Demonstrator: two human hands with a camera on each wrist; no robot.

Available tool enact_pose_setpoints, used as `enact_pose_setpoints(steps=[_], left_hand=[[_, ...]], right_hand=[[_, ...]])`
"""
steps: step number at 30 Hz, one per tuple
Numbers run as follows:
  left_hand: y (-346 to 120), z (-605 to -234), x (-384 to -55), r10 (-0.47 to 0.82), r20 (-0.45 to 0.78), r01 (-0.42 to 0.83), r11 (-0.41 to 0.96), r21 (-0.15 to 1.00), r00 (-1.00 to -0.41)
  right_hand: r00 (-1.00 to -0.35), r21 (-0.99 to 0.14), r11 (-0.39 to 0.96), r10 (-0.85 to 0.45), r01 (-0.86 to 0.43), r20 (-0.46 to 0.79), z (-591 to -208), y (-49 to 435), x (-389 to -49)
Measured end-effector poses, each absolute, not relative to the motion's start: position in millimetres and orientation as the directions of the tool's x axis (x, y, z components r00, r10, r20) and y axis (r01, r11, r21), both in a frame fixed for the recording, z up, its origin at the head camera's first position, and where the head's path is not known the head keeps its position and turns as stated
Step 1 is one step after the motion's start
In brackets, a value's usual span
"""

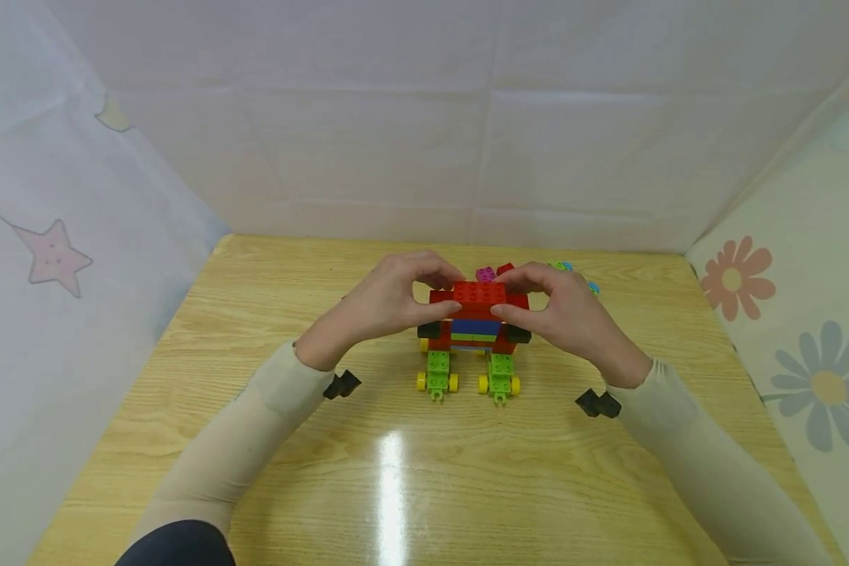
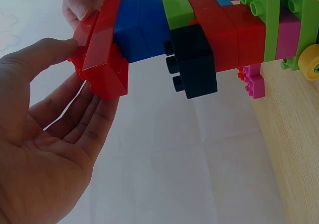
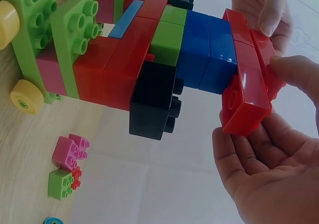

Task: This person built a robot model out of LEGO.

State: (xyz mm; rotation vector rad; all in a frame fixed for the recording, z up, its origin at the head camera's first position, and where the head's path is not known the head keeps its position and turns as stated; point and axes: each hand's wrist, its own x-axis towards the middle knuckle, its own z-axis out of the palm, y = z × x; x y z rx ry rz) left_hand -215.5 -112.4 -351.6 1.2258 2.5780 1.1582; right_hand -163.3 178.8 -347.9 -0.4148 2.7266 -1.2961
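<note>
A toy brick figure stands on the table, rolling on green wheeled bases (image 1: 438,369) with yellow wheels. Its body stacks red bricks (image 3: 119,74), light green ones and blue bricks (image 2: 142,27), with a black brick (image 2: 194,59) sticking out at each side. Wider red bricks (image 3: 249,79) cross the upper part. At the very top, a studded red brick (image 1: 479,293) is pinched from its left end by my left hand (image 1: 389,297), thumb in front and fingers behind. My right hand (image 1: 566,310) pinches the other end in the same way.
Behind the figure lie loose pink bricks (image 3: 65,152), a green brick (image 3: 60,184) and small pieces with blue tops (image 1: 593,288). The wooden table (image 1: 311,479) ends at a pale cloth backdrop (image 1: 396,157), with printed cloth on both sides.
</note>
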Motion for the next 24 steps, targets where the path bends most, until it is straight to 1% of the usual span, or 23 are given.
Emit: enact_pose_setpoints(steps=[6,15,24], left_hand=[[-111.8,-351.5,-216.0,0.685,0.239,0.635,0.41,0.654,-0.688],[-111.7,-351.1,-216.3,0.689,0.247,0.645,0.406,0.647,-0.681],[-112.5,-351.0,-214.0,0.705,0.276,0.678,0.382,0.628,-0.653]], right_hand=[[-0.959,-0.761,0.616,-0.282,-0.202,0.026,-347.6,179.3,-164.1],[-0.957,-0.748,0.633,-0.291,-0.202,0.012,-345.1,179.7,-164.6],[-0.954,-0.758,0.625,-0.299,-0.187,-0.011,-343.3,180.9,-164.6]])
